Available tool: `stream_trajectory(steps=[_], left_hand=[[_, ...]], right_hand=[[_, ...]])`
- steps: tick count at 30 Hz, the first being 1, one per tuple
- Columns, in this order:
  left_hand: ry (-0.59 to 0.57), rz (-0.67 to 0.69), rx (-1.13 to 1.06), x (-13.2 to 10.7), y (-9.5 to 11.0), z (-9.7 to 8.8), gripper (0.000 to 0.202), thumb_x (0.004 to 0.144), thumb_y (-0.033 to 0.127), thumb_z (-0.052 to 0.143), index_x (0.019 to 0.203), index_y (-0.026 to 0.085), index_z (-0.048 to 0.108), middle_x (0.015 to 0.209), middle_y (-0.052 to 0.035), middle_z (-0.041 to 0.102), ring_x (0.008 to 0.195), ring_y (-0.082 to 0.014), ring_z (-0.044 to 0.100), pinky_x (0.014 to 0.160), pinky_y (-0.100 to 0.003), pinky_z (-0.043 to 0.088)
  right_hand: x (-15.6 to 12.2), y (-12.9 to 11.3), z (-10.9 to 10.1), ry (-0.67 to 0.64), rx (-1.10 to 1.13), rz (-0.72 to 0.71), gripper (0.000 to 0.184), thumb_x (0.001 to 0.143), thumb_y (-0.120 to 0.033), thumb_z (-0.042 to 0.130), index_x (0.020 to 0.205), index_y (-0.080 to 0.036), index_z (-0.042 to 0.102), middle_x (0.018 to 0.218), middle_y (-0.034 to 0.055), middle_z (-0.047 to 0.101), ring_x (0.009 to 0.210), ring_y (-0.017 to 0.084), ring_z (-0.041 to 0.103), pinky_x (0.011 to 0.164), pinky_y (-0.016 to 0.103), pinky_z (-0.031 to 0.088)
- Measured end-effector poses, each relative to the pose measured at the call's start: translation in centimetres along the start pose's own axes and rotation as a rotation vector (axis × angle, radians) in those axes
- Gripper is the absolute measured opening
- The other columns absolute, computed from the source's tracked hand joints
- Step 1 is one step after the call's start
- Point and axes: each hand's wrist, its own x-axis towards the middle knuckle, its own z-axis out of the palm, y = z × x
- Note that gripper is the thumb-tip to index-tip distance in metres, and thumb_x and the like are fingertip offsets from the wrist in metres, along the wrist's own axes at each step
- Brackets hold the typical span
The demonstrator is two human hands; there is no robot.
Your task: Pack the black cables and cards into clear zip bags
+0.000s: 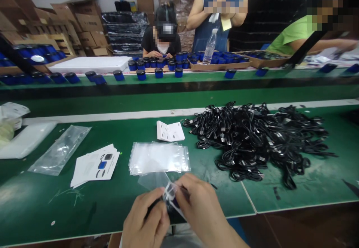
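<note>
Near the table's front edge, my left hand (150,216) and my right hand (200,203) meet, both closed on a small clear plastic bag (169,191). Something dark shows between the fingers at the bag; its kind is mostly hidden. Just beyond my hands lies a stack of clear plastic bags (158,159). Behind that stack are small folded leaflets (170,131). A pile of printed cards (97,166) rests to the left, and a big heap of coiled black USB cables (249,136) spreads to the right.
An empty clear bag (61,151) and a white plastic packet (26,139) lie at the left. Across the bench, a conveyor belt (126,100) has blue jars with black lids (141,75) along its far side. A water bottle (210,46) stands there, with several people behind.
</note>
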Motion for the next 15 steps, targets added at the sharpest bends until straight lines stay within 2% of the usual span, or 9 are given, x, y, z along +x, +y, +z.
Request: stream_trajectory(steps=[2, 5, 6, 8, 10, 12, 15], left_hand=[[0.0, -0.045, 0.023, 0.2, -0.3, 0.0, 0.012, 0.084, 0.009, 0.049, 0.086, 0.019, 0.056, 0.098, -0.0083, 0.059, 0.085, -0.0161, 0.061, 0.074, -0.024, 0.05], [-0.04, -0.092, 0.041, 0.4, -0.6, 0.0, 0.01, 0.086, 0.014, 0.048, 0.086, 0.02, 0.056, 0.1, -0.0079, 0.058, 0.085, -0.016, 0.063, 0.069, -0.022, 0.051], [-0.051, -0.113, 0.041, 0.4, -0.6, 0.1, 0.01, 0.087, 0.015, 0.047, 0.086, 0.021, 0.056, 0.101, -0.0079, 0.057, 0.085, -0.016, 0.063, 0.068, -0.022, 0.051], [-0.071, -0.168, 0.012, 0.4, -0.5, 0.2, 0.012, 0.089, 0.016, 0.045, 0.086, 0.021, 0.055, 0.104, -0.0078, 0.054, 0.087, -0.0158, 0.062, 0.069, -0.023, 0.051], [-0.075, -0.21, -0.041, 0.4, -0.1, 0.4, 0.015, 0.092, 0.017, 0.041, 0.086, 0.022, 0.054, 0.107, -0.0068, 0.052, 0.089, -0.015, 0.061, 0.073, -0.024, 0.049], [-0.058, -0.214, -0.08, 0.4, 0.2, 0.5, 0.017, 0.094, 0.019, 0.038, 0.087, 0.023, 0.054, 0.107, -0.0053, 0.051, 0.092, -0.0144, 0.059, 0.077, -0.024, 0.047], [-0.022, -0.198, -0.074, 0.5, 0.3, 0.5, 0.019, 0.095, 0.022, 0.038, 0.087, 0.023, 0.055, 0.107, -0.0037, 0.051, 0.09, -0.013, 0.058, 0.078, -0.023, 0.045]], right_hand=[[0.1, 0.0, 0.0, 0.012, 0.02, 0.063, 0.019, 0.084, -0.021, 0.048, 0.068, -0.019, 0.057, 0.066, 0.0024, 0.063, 0.059, 0.017, 0.059, 0.055, 0.024, 0.036], [-0.6, -0.3, -0.7, -0.144, 0.121, 0.127, 0.006, 0.079, -0.024, 0.056, 0.075, -0.019, 0.055, 0.066, 0.002, 0.065, 0.059, 0.018, 0.06, 0.054, 0.024, 0.038], [-0.9, -0.3, -1.0, -0.214, 0.155, 0.129, 0.006, 0.075, -0.021, 0.058, 0.079, -0.019, 0.055, 0.068, 0.0021, 0.065, 0.059, 0.018, 0.06, 0.053, 0.024, 0.038], [-1.6, -0.3, -1.5, -0.312, 0.213, 0.104, 0.017, 0.068, -0.014, 0.059, 0.084, -0.019, 0.056, 0.076, 0.0029, 0.067, 0.062, 0.018, 0.061, 0.052, 0.023, 0.039], [-2.0, 0.0, -1.7, -0.345, 0.274, 0.113, 0.015, 0.065, -0.011, 0.057, 0.077, -0.02, 0.056, 0.075, 0.0027, 0.066, 0.062, 0.018, 0.062, 0.05, 0.022, 0.039], [-1.9, 0.2, -1.6, -0.349, 0.373, 0.221, 0.008, 0.069, -0.016, 0.056, 0.064, -0.02, 0.05, 0.062, 0.0007, 0.062, 0.055, 0.016, 0.06, 0.047, 0.021, 0.039], [-1.3, 0.3, -1.4, -0.331, 0.468, 0.384, 0.023, 0.074, -0.026, 0.055, 0.057, -0.02, 0.041, 0.046, -0.0038, 0.05, 0.041, 0.012, 0.053, 0.039, 0.018, 0.035]])
